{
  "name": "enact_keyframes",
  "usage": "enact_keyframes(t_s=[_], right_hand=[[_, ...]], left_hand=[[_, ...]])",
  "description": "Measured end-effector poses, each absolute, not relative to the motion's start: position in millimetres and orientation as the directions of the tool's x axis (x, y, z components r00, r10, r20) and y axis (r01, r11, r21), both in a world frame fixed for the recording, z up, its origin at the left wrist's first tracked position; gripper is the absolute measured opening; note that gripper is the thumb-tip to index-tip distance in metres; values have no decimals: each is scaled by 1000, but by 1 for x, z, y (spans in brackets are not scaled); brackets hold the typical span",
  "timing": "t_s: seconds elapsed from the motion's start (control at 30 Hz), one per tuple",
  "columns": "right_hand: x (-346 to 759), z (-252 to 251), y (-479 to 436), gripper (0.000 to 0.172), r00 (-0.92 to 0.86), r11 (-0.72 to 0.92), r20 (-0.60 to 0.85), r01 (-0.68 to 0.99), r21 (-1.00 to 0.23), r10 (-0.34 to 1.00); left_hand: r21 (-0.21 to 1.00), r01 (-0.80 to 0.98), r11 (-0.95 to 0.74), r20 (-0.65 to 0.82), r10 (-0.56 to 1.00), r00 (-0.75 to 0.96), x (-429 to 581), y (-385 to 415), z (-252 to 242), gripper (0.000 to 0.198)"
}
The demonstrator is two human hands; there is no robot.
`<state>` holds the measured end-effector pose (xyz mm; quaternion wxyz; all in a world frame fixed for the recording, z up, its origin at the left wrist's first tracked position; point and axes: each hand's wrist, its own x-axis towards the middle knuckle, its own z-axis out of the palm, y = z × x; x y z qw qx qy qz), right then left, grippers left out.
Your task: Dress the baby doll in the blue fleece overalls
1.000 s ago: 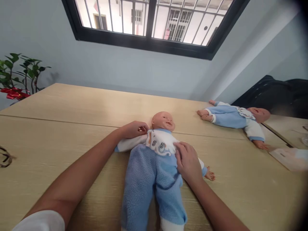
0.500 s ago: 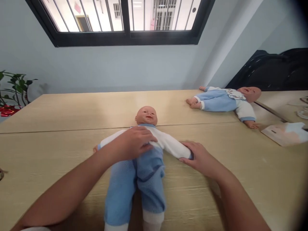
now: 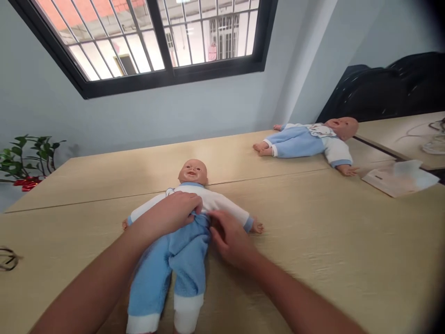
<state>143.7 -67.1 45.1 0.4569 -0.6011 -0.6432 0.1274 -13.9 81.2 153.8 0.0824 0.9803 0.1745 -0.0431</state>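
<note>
A baby doll point(image 3: 193, 172) lies on its back on the table, dressed in a white top point(image 3: 217, 200) with blue cuffs and blue pants point(image 3: 189, 243) with white leg ends. My left hand point(image 3: 181, 208) rests across its belly, fingers curled closed on the waistband. At the doll's side on the right, my right hand point(image 3: 229, 236) has its fingertips bent in on the edge of the same waistband; the tips are partly hidden. The doll's arms are spread outward, one bare doll hand point(image 3: 257, 227) showing beyond my right hand.
A second doll point(image 3: 299, 141) in similar clothes lies at the table's back right. Near it are an open whitish box point(image 3: 392, 178) and a clear coiled item point(image 3: 434, 146). Eyeglasses point(image 3: 7, 259) lie at the left edge. A potted plant point(image 3: 33, 155) stands back left, below a barred window point(image 3: 167, 74).
My right hand has left the doll's sleeve and moved in to the waistband. My left hand's fingers have curled onto the waistband. The camera view has tilted and shifted.
</note>
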Motion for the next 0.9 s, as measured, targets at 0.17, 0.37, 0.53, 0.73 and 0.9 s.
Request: enact_keyframes(t_s=[0.17, 0.37, 0.53, 0.73, 0.9], right_hand=[[137, 29, -34, 11, 272, 209, 413, 554, -806, 870], [143, 28, -32, 9, 267, 216, 444, 595, -774, 856], [140, 24, -30, 17, 237, 185, 383, 583, -791, 893], [141, 23, -29, 15, 220, 171, 377, 616, -769, 900], [141, 28, -34, 13, 293, 175, 332, 454, -873, 897]], left_hand=[[140, 368, -919, 21, 375, 927, -22, 89, 133, 20], [193, 445, -874, 81, 466, 881, -32, 98, 124, 24], [320, 407, -856, 71, 450, 890, -31, 97, 127, 26], [244, 478, -844, -4, 492, 871, -36, 101, 129, 21], [225, 499, -837, -6, 511, 860, -36, 99, 130, 18]])
